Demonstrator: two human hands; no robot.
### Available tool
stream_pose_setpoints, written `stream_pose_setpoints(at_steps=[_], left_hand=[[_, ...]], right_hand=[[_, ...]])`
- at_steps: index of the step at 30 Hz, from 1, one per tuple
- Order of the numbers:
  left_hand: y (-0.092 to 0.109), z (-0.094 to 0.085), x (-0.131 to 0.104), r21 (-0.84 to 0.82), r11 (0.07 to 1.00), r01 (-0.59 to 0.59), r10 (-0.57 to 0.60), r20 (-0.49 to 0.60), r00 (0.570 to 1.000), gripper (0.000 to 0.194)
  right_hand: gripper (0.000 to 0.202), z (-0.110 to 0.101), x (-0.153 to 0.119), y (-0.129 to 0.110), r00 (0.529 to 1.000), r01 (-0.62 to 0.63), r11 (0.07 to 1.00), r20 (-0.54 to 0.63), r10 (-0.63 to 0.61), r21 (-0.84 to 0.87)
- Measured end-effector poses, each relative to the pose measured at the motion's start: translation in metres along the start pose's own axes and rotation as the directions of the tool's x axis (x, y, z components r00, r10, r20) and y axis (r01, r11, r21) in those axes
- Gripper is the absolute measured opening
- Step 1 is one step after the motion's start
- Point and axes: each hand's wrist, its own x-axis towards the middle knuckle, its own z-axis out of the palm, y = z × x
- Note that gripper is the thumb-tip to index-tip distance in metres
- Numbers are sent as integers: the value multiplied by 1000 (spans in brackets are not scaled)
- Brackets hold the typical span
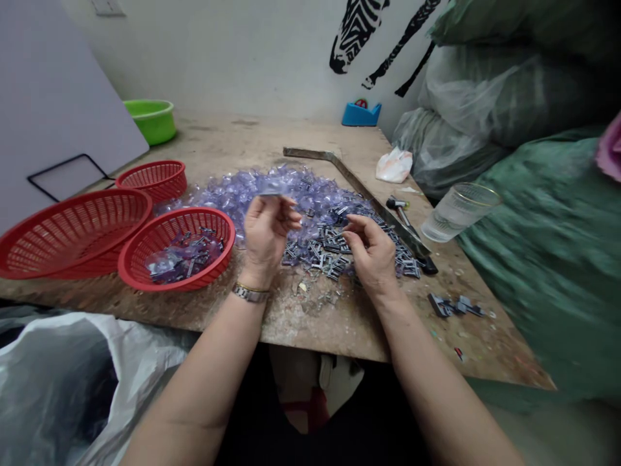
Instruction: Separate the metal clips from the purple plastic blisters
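Many grey parts (330,259) lie by my right hand (372,255), curled, its hold unclear; my left hand (266,233) pinches a blurred clear piece (273,188), I judge light, stiff, slippery, best gripped by its edges, before the purplish heap (228,194).

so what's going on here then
A person at a wooden table has both hands up over loose plastic parts. The left hand pinches a small, blurred see-through piece in front of a heap of clear purplish pieces. The right hand is curled by the grey parts; whether it holds anything is unclear. Left of the hands, a red basket contains some clear and dark pieces.
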Motion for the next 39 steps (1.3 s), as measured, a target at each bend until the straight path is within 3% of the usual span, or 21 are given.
stream_pose_setpoints(at_steps=[3,6,10,13,17,22,30,34,39], left_hand=[[20,-16,12,-119,983,-137,98,-289,952,23],[35,-26,17,-317,928,-194,69,-367,928,26],[29,-19,13,-446,888,-108,0,-235,972,28],[13,-5,5,-295,955,32,-44,-33,999,12],[-6,6,-3,-14,993,117,-114,137,984,8],[-14,4,-3,189,969,157,-176,87,981,5],[-17,3,-3,349,922,165,-206,83,975,5],[-20,1,-1,402,904,144,-184,62,981,7],[-23,0,-1,517,846,129,-208,98,973,9]], right_hand=[[18,1,0,7,999,16,997,40,-13,-74],[15,4,-1,12,990,59,984,138,-36,-166],[13,11,-6,11,947,148,945,316,-52,-290],[17,16,-10,6,917,198,900,398,-30,-388],[18,20,-13,0,891,219,852,453,23,-475],[16,22,-14,-2,886,207,855,461,42,-475],[21,29,-17,-12,897,189,790,430,103,-583],[15,28,-16,-7,909,136,847,404,100,-514],[11,22,-10,5,934,-15,945,334,130,-328]])
